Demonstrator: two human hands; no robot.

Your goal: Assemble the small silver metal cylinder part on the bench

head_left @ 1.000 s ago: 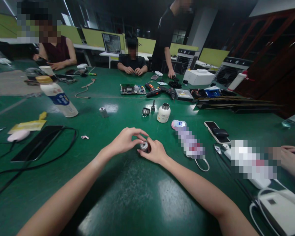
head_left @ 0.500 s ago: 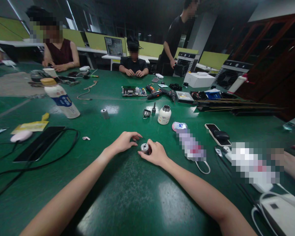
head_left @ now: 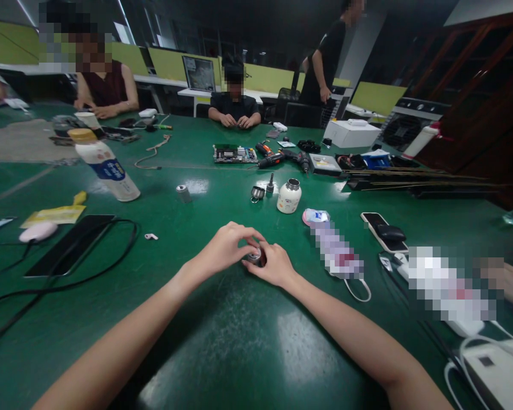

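Observation:
A small silver metal cylinder (head_left: 253, 259) stands upright on the green table, mostly covered by my fingers. My right hand (head_left: 277, 265) is wrapped round its side, thumb in front. From the left, my left hand (head_left: 233, 244) arches over the top, with thumb and fingertips closed at its upper rim. Those fingers partly hide the top face. A second, similar silver cylinder (head_left: 183, 193) stands farther back to the left. Beyond my hands are a cream printed jar (head_left: 289, 196) with an uncovered mouth, a dark upright bit-like piece (head_left: 271, 184) and a metal lid-like piece with a ring (head_left: 257, 193).
At left are a tilted-looking bottle (head_left: 111, 171), a dark tablet (head_left: 70, 245), black cables and a pink-white earbud (head_left: 151, 236). A circuit board (head_left: 234, 154) and power drill (head_left: 297, 158) lie behind. Right: a phone (head_left: 380, 228) and another person's arm (head_left: 511, 282). Other people are across the table.
My left hand has moved right and closed over the top of the cylinder held by my right hand. The view has shifted slightly, and the standing person in the background has moved right.

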